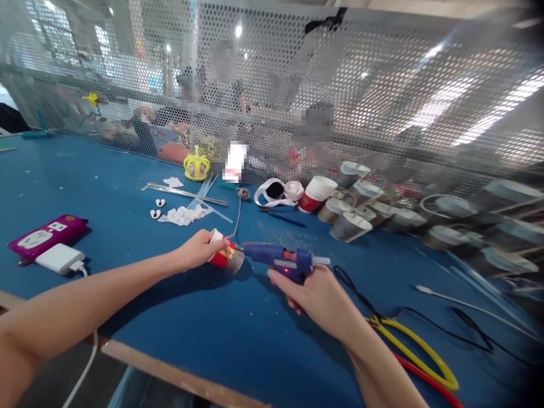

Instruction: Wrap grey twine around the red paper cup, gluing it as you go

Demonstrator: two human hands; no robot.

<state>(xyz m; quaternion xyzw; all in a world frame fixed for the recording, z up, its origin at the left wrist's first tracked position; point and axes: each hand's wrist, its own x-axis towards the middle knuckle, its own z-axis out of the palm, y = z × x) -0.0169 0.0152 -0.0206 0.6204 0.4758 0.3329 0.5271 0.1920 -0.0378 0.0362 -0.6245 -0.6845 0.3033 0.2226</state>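
My left hand point(199, 249) is closed around a red and white paper cup point(219, 259), which lies tilted just above the blue table. Part of the cup's side is covered in grey material, and a grey cord point(238, 218) runs from it to a small bundle farther back. In my right hand point(317, 292) is a blue hot glue gun point(276, 258) with a lit red light and a clear glue stick poking out behind. Its nozzle points left and meets the cup's side beside my left fingers; whether it touches is hard to tell.
Several grey-wrapped cups point(351, 226) and a stack of paper cups point(318, 194) stand at the back right. Yellow-handled pliers point(408, 340) and black cable lie right. A purple case point(49, 238) and white charger point(59, 259) sit left. Perforated metal screen point(263, 73) borders the back; people are behind it.
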